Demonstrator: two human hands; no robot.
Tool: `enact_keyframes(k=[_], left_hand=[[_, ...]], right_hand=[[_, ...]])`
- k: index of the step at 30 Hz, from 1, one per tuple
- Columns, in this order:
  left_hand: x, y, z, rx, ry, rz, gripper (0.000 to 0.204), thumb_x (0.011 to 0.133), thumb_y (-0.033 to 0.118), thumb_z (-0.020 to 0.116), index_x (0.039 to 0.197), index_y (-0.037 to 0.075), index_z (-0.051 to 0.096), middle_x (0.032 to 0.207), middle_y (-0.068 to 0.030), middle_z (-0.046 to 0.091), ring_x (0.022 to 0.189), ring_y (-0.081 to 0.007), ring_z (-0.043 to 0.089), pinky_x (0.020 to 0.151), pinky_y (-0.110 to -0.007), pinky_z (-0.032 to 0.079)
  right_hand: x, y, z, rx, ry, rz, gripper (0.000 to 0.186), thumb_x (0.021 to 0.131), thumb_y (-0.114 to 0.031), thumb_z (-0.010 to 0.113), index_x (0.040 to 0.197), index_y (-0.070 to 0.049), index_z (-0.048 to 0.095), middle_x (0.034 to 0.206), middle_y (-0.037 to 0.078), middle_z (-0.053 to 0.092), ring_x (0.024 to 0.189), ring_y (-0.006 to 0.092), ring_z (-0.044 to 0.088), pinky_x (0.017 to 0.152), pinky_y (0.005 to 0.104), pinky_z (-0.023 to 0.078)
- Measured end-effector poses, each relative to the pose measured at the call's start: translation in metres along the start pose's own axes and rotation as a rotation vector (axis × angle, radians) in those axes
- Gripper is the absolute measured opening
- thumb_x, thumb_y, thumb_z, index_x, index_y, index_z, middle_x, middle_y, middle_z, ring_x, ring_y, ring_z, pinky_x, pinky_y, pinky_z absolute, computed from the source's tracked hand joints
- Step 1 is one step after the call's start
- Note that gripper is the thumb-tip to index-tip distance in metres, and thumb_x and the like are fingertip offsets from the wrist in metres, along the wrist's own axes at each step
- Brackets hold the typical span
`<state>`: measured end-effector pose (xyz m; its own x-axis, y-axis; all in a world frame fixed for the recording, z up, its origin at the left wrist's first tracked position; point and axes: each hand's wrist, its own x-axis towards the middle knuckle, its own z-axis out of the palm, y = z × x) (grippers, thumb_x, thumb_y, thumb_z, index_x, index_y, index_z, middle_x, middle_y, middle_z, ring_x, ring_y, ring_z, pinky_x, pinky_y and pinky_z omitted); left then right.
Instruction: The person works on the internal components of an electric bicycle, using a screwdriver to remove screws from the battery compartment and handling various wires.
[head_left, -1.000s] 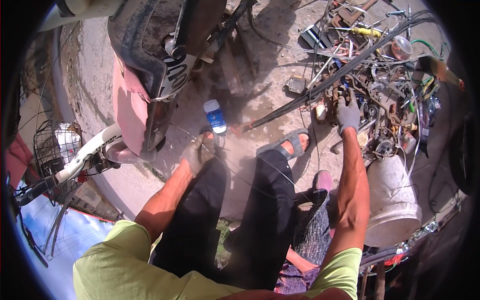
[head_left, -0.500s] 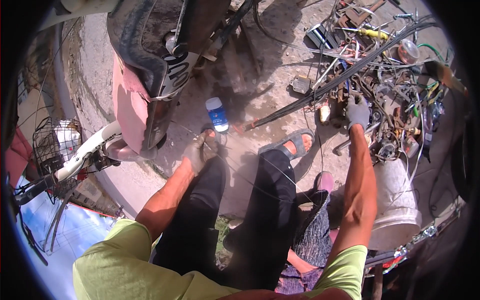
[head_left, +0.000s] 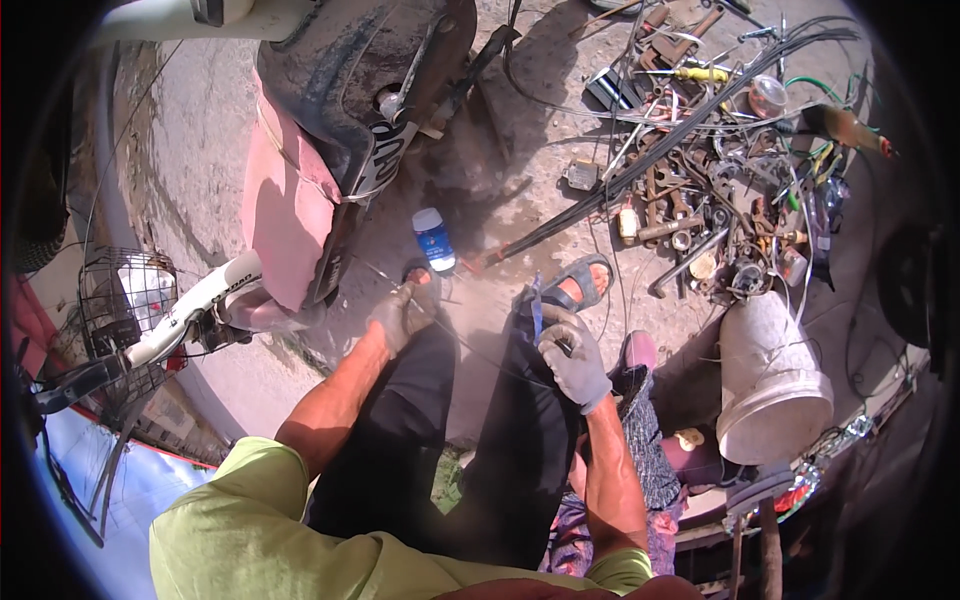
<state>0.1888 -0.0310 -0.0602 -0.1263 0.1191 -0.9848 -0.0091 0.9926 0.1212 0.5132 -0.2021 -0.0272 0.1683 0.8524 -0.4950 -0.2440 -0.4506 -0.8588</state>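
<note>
My left hand (head_left: 403, 312), in a pale work glove, is closed around a thin wire (head_left: 478, 350). The wire runs from it across my legs toward my right hand (head_left: 573, 362). That hand, gloved too, is over my right knee with its fingers curled around a slim blue tool (head_left: 537, 308). The tool's blue end points up and away from me; its kind does not show clearly. A blue bottle with a white cap (head_left: 434, 240) stands on the ground just beyond my left hand.
Tools and metal parts (head_left: 690, 205) lie heaped at the right, crossed by a bundle of dark cables (head_left: 620, 180). A white bucket (head_left: 770, 370) lies tipped nearby. At the left is a two-wheeler with a pink panel (head_left: 285, 210) and wire basket (head_left: 130, 290). Another person's pink shoe (head_left: 640, 350) is close.
My right hand has come back from the tool heap to above my right knee, bringing the slim blue tool. The left hand has stayed nearly in place with the wire.
</note>
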Motion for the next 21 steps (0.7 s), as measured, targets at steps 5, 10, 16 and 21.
enact_keyframes(k=[5,10,16,21], left_hand=[[-0.013,0.002,-0.023,0.0,-0.043,-0.018,0.039,0.107,0.036,0.05,0.112,0.0,0.063,0.099,-0.0144,0.072,0.089,-0.0264,0.071,0.08,-0.04,0.062],[-0.01,0.0,-0.06,0.069,-0.192,-0.088,0.037,0.109,0.032,0.046,0.111,0.001,0.065,0.107,-0.0132,0.072,0.1,-0.0237,0.07,0.091,-0.04,0.057],[-0.006,-0.003,-0.087,0.141,-0.253,-0.113,0.034,0.109,0.03,0.046,0.112,0.002,0.065,0.107,-0.0117,0.072,0.1,-0.022,0.069,0.091,-0.039,0.057],[-0.005,-0.009,-0.084,0.086,-0.245,-0.05,0.037,0.11,0.03,0.044,0.11,-0.001,0.064,0.105,-0.0125,0.071,0.096,-0.0211,0.068,0.09,-0.037,0.055]], right_hand=[[-0.012,-0.017,0.054,0.335,0.166,0.449,0.009,0.098,-0.005,0.058,0.105,-0.001,0.062,0.096,0.005,0.073,0.067,0.0008,0.046,0.062,0.0194,0.039],[-0.02,-0.016,0.123,0.415,0.343,0.473,0.018,0.098,-0.01,0.062,0.113,0.001,0.062,0.083,0.006,0.07,0.071,0.0088,0.062,0.064,0.0217,0.046],[-0.015,0.019,0.191,0.424,0.412,0.524,0.027,0.098,-0.01,0.064,0.121,0.004,0.061,0.086,0.005,0.069,0.067,0.0074,0.062,0.058,0.0225,0.048],[0.024,0.069,0.095,-0.285,0.621,0.206,0.057,0.089,-0.014,0.072,0.141,0.002,0.054,0.13,0.016,0.061,0.115,0.0234,0.062,0.096,0.0347,0.052]])
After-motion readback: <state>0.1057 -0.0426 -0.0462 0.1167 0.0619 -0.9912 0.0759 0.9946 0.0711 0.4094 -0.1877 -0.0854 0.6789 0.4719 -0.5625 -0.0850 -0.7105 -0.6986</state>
